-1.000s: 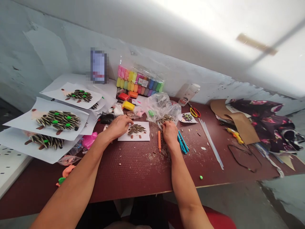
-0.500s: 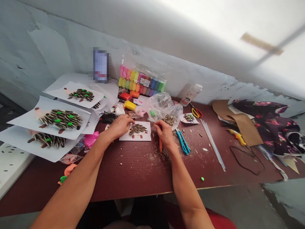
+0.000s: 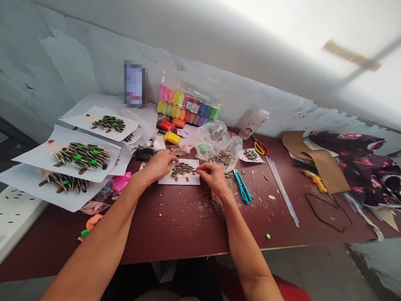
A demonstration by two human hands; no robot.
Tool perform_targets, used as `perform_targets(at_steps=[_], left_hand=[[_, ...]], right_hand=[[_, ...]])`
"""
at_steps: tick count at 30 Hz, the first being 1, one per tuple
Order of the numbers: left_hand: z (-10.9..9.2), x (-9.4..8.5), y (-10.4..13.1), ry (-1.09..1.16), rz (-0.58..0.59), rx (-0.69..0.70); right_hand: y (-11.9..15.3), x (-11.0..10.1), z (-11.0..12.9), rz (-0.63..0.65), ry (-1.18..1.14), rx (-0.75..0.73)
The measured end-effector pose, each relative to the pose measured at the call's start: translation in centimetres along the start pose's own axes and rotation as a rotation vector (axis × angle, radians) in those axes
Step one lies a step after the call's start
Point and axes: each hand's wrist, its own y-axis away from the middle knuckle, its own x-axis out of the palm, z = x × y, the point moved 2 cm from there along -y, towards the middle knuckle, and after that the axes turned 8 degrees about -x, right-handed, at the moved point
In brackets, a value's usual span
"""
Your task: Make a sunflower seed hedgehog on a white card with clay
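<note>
A small white card (image 3: 166, 179) lies on the dark red table, bearing a hedgehog shape covered in striped seeds (image 3: 182, 169), with brown feet. My left hand (image 3: 161, 165) rests at the card's left edge, its fingers bent and close together; whether they hold anything is hidden. Over the card's right edge is my right hand (image 3: 213, 174), thumb and forefinger pinched near the hedgehog's right end; what is between them is too small to make out. Just behind my right hand, a pile of seeds (image 3: 223, 159) sits on a clear plastic bag (image 3: 213, 133).
Sheets with larger seed hedgehogs (image 3: 81, 156) are stacked at left. Behind lies a pack of coloured clay (image 3: 188, 104). A blue cutter (image 3: 242, 187), scissors (image 3: 260, 148), a white bottle (image 3: 254, 124), clear sticks (image 3: 282, 192) and a yellow glue gun (image 3: 315, 180) are at right.
My right hand has moved left, from beside the card to over its right edge, fingertips now near the hedgehog. My left hand stays at the card's left side. The view has shifted slightly.
</note>
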Motion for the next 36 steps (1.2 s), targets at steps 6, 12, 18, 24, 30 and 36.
perform_targets(at_steps=[6, 12, 18, 24, 30, 36], left_hand=[[0.1, 0.1, 0.0, 0.002, -0.015, 0.011], [0.0, -0.1, 0.0, 0.01, 0.0, 0.004], [0.1, 0.0, 0.0, 0.023, -0.006, 0.007], [0.1, 0.1, 0.0, 0.019, -0.018, 0.002], [0.1, 0.0, 0.0, 0.015, 0.005, 0.001], [0.0, -0.1, 0.0, 0.023, 0.013, 0.001]], right_hand=[[0.2, 0.2, 0.1, 0.02, 0.169, -0.02], [0.4, 0.6, 0.8, 0.06, 0.334, -0.075], [0.3, -1.1, 0.5, 0.012, 0.221, -0.077], [-0.1, -2.4, -0.9, -0.05, 0.415, 0.017], [-0.2, -1.9, -1.1, 0.003, 0.543, 0.048], [-0.1, -1.9, -0.8, 0.016, 0.668, 0.013]])
